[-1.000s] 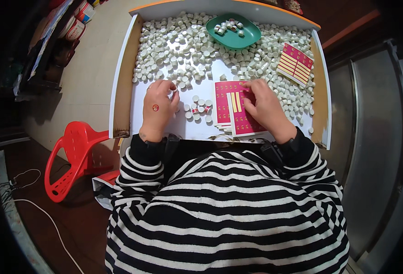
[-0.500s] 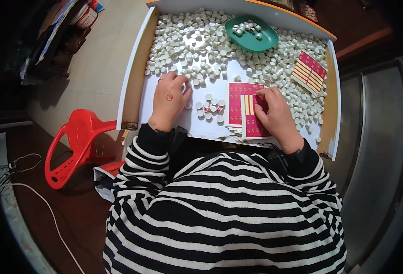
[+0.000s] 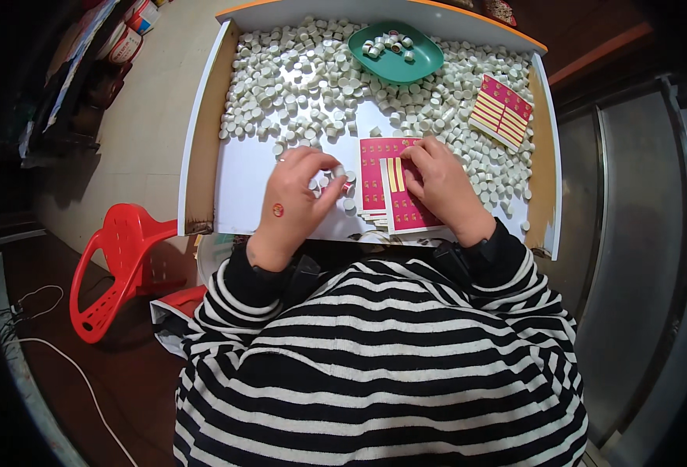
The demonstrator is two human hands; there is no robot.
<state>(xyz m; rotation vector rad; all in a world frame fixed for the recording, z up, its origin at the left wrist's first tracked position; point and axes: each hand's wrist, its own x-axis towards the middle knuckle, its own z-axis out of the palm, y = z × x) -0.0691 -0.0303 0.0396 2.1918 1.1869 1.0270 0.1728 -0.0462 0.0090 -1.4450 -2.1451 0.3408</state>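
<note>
My left hand (image 3: 296, 198) pinches a small white cap (image 3: 338, 170) between thumb and forefinger. Under and beside it lies a small group of similar caps (image 3: 349, 204), some with a red band or sticker. My right hand (image 3: 444, 187) has its fingers curled closed on the top sticker sheet (image 3: 409, 214), which is dark pink with gold marks and yellow strips. That sheet overlaps a stack of like sheets (image 3: 372, 163). The right fingertips hide part of the sheet, so whether a loose sticker is between them is not visible.
Many white caps (image 3: 281, 86) cover the far part of the walled tray table (image 3: 195, 156). A green dish (image 3: 398, 70) with several banded caps rests on them. Another sticker sheet (image 3: 501, 113) lies at the right. A red plastic chair (image 3: 125, 257) stands on the left.
My left hand has moved from the edge of the cap pile nearer to me and over the small group, with a cap now visible in its pinch. My right hand stays at the sheet.
</note>
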